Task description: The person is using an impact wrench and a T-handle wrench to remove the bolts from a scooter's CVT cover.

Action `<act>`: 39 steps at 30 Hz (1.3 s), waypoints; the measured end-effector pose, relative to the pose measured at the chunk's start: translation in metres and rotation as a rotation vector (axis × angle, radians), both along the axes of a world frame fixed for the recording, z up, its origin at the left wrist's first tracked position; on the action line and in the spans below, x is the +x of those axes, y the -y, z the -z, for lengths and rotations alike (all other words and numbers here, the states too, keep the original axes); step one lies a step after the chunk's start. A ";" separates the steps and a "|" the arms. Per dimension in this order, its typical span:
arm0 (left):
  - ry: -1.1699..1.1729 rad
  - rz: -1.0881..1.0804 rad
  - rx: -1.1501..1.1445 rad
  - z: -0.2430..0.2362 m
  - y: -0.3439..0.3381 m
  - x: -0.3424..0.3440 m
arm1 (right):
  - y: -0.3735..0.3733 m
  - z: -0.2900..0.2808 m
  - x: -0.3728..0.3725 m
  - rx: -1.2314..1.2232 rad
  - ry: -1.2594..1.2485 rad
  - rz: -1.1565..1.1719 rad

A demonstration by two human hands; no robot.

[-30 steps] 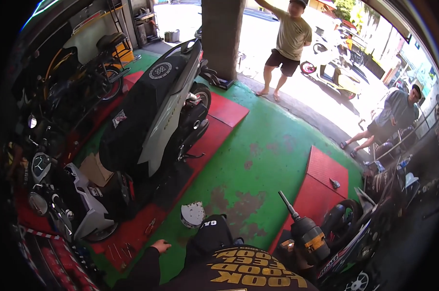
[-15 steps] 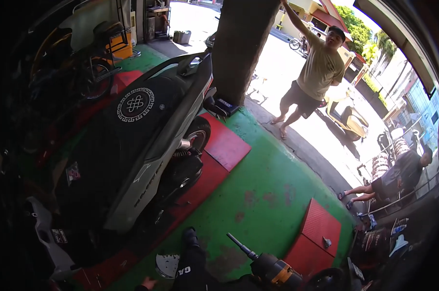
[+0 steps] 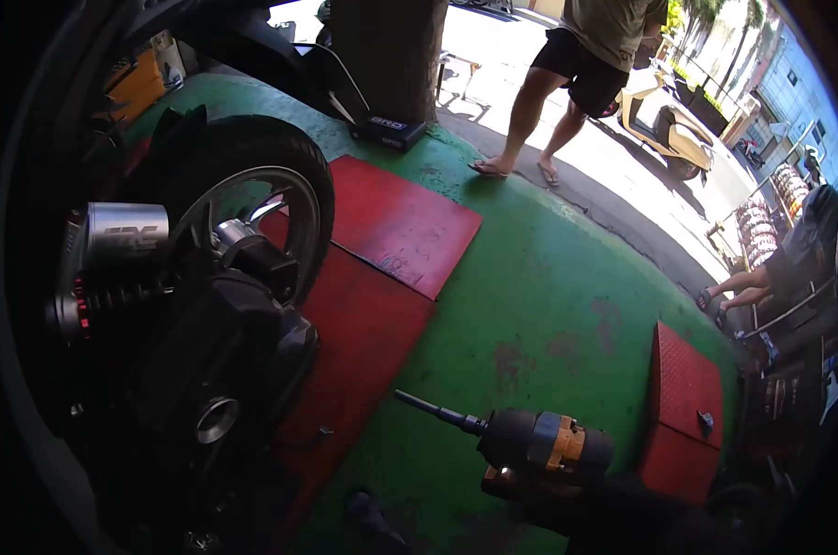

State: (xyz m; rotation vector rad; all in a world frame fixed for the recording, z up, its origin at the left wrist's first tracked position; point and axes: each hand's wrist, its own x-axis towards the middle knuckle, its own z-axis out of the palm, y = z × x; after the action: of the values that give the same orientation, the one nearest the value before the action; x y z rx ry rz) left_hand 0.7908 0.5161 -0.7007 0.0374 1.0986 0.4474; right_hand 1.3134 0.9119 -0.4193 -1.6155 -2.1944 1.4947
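Your impact wrench (image 3: 544,449) sits low centre-right w/ its long bit (image 3: 437,413) aimed left at the scooter's engine case (image 3: 217,370), tip well short of it. The right hand gripping it is in shadow, so can't tell how closed it is. Left hand isn't in frame. Rear wheel (image 3: 252,213) stands on the red ramp (image 3: 382,277).
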 end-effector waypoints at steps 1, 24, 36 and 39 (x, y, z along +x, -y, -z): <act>-0.019 0.013 0.028 0.027 -0.009 0.011 | -0.002 0.023 0.010 0.024 -0.048 0.070; -0.963 -0.471 -0.176 0.027 0.201 0.422 | -0.102 0.202 0.112 -0.296 -1.063 0.511; -1.299 -0.295 -0.248 0.088 0.126 0.378 | -0.067 0.187 0.133 -0.077 -0.973 0.552; -1.364 -0.211 -0.218 0.105 0.081 0.345 | -0.051 0.175 0.133 0.066 -0.963 0.519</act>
State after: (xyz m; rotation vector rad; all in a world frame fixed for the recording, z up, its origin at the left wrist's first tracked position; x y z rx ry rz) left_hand 1.1360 0.4356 -0.8058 0.0330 2.5056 0.4768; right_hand 1.4461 0.9626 -0.5945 -0.9725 -1.1795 1.5222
